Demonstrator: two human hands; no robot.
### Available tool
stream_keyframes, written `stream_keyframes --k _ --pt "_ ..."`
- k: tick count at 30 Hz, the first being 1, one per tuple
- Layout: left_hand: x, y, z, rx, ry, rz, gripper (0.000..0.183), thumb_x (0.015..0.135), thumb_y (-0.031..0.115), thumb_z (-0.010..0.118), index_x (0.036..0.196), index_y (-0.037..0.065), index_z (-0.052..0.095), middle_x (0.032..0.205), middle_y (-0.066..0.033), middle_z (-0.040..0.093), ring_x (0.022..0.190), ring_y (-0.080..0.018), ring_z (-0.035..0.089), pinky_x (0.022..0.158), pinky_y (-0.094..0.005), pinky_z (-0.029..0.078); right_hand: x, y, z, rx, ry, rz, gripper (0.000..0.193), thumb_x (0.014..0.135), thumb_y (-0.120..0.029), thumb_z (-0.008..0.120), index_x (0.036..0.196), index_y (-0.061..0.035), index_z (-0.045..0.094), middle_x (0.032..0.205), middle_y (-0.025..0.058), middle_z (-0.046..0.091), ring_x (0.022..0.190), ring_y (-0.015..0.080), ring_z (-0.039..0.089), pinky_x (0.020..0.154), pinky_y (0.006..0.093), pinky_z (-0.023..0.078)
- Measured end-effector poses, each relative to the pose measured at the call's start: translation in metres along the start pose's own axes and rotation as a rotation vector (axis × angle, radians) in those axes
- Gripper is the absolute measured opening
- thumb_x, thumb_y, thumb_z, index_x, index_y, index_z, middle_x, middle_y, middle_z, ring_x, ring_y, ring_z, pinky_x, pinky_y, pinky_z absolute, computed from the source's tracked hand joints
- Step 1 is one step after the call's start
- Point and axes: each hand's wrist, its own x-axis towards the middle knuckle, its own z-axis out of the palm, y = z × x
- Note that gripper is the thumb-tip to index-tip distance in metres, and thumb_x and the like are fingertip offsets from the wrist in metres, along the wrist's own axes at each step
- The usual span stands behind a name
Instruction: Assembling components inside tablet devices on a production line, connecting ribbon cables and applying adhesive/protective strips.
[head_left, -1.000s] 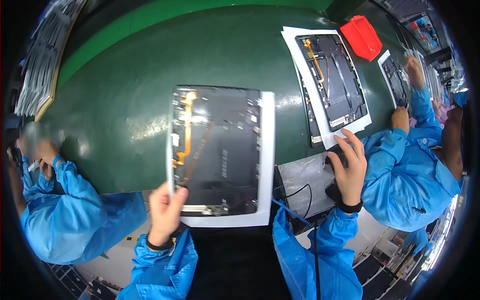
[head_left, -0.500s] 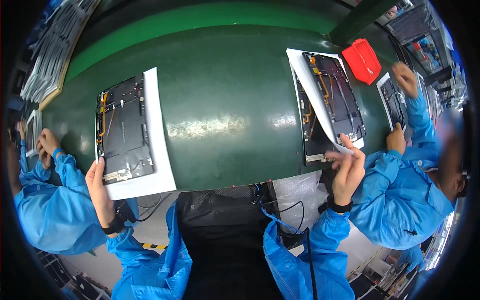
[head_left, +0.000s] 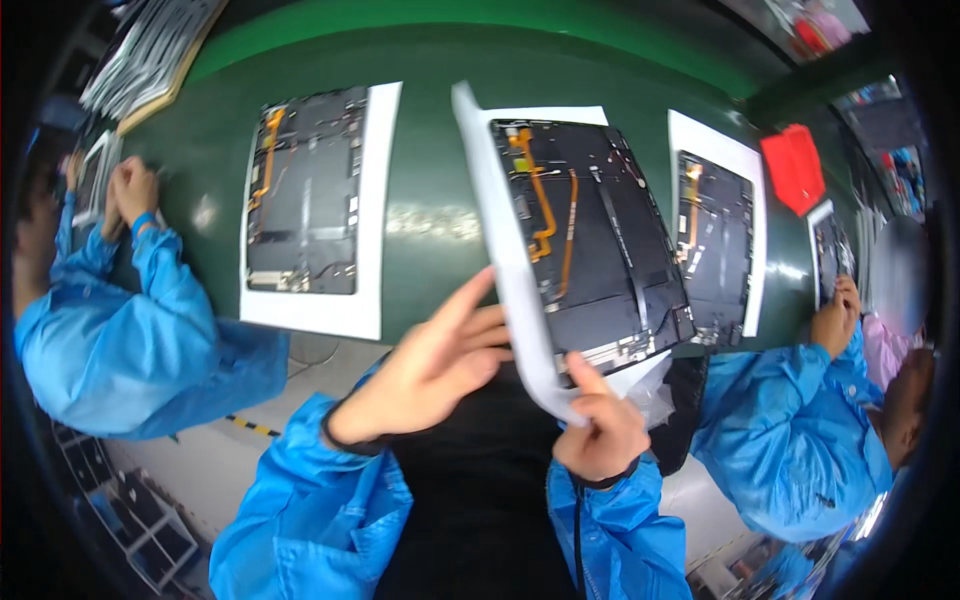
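Observation:
My right hand [head_left: 602, 432] grips the lower edge of an opened tablet [head_left: 612, 245], thumb on top. Dark inside, with orange and grey ribbon cables, the tablet is tilted over the table's front edge. A curved white sheet [head_left: 488, 185] is held along with it, bulging out past its left side. My left hand [head_left: 432, 372] is open, fingers stretched toward the sheet's left edge; whether they touch it I cannot tell. To the left, another opened tablet [head_left: 315, 200] lies on white paper [head_left: 372, 200]. A third opened tablet [head_left: 718, 225] lies on white paper at the right, partly covered by the held one.
The green table [head_left: 430, 150] runs across the view. A red bin [head_left: 793, 168] stands at the back right. Co-workers in blue sit close on the left [head_left: 120, 330] and right [head_left: 790, 430], the right one handling a similar tablet [head_left: 826, 255]. Stacked thin panels [head_left: 150, 60] stand far left.
My right hand has moved left, carrying the upper tablet and sheet off the one beneath. My left hand has let go of the left tablet and come across beside the sheet. The view has shifted.

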Motion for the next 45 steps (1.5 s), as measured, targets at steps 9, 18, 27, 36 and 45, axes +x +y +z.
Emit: stream_keyframes --k 9,18,27,36,45 --pt "-0.019 -0.027 -0.023 0.412 0.158 -0.044 0.06 0.102 0.004 0.066 0.155 -0.004 0.039 0.139 -0.0105 0.059 0.13 -0.0156 0.053 0.111 -0.0328 0.043 0.029 -0.012 -0.011 0.214 -0.283 -0.067 0.026 0.084 -0.011 0.085 0.106 -0.0032 0.075 0.102 0.0096 0.079 0.08 0.0193 0.077 0.07 0.0322 0.06" --pt "-0.048 -0.011 -0.024 0.688 0.247 -0.133 0.07 0.099 0.003 0.07 0.158 -0.006 0.032 0.093 -0.0146 0.075 0.078 -0.0179 0.073 0.069 -0.0293 0.056 0.077 0.038 0.02 -0.189 -0.183 0.307 0.016 0.086 -0.011 0.081 0.101 -0.0046 0.079 0.101 0.0073 0.071 0.097 0.0284 0.067 0.083 0.0394 0.049" --pt "-0.032 0.001 -0.008 0.563 0.072 0.078 0.051 0.097 -0.001 0.072 0.144 -0.004 0.053 0.08 -0.0086 0.078 0.069 -0.0112 0.075 0.06 -0.0241 0.058 0.077 0.034 0.028 -0.316 -0.228 0.395 0.006 0.089 -0.013 0.078 0.093 -0.0094 0.077 0.093 -0.0008 0.07 0.091 0.0231 0.064 0.076 0.0399 0.039" --pt "-0.007 -0.01 -0.001 -0.115 0.046 -0.45 0.035 0.112 0.019 0.054 0.13 -0.01 0.064 0.11 -0.017 0.074 0.092 -0.0247 0.078 0.065 -0.0312 0.068 0.039 -0.012 0.018 -0.188 -0.185 -0.099 0.028 0.069 0.001 0.084 0.093 -0.0079 0.072 0.125 0.0128 0.065 0.115 0.0377 0.061 0.093 0.0461 0.055" --pt "-0.016 -0.019 0.001 0.032 0.071 -0.375 0.024 0.106 0.002 0.061 0.127 -0.008 0.066 0.109 -0.0173 0.077 0.103 -0.0242 0.077 0.07 -0.0297 0.068 0.037 0.011 0.012 0.055 -0.247 -0.011 0.03 0.068 0.001 0.086 0.097 -0.0041 0.077 0.105 0.0107 0.075 0.088 0.0313 0.073 0.075 0.0381 0.059"
